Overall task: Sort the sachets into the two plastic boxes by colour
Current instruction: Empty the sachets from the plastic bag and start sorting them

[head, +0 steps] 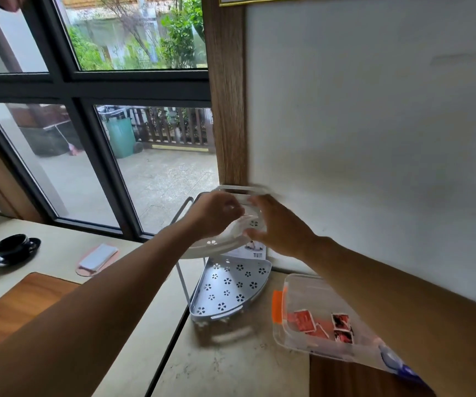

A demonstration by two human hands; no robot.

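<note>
Both my hands are raised to the top tier of a white corner rack (202, 249). My left hand (216, 214) and my right hand (281, 227) grip a clear plastic box (244, 193) from either side; it is blurred and I cannot see inside it. A second clear plastic box (299, 293) with an orange latch lies on the table under my right forearm. It holds several red sachets (302, 322), some with black print (341, 322). My forearm hides the box's right part.
The rack's lower tier (231, 285), punched with flower holes, stands in the corner by the white wall. A black cup on a saucer (13, 247), a pink mat with a white pad (97, 259) and a wooden board (16, 305) lie at the left. A window runs behind.
</note>
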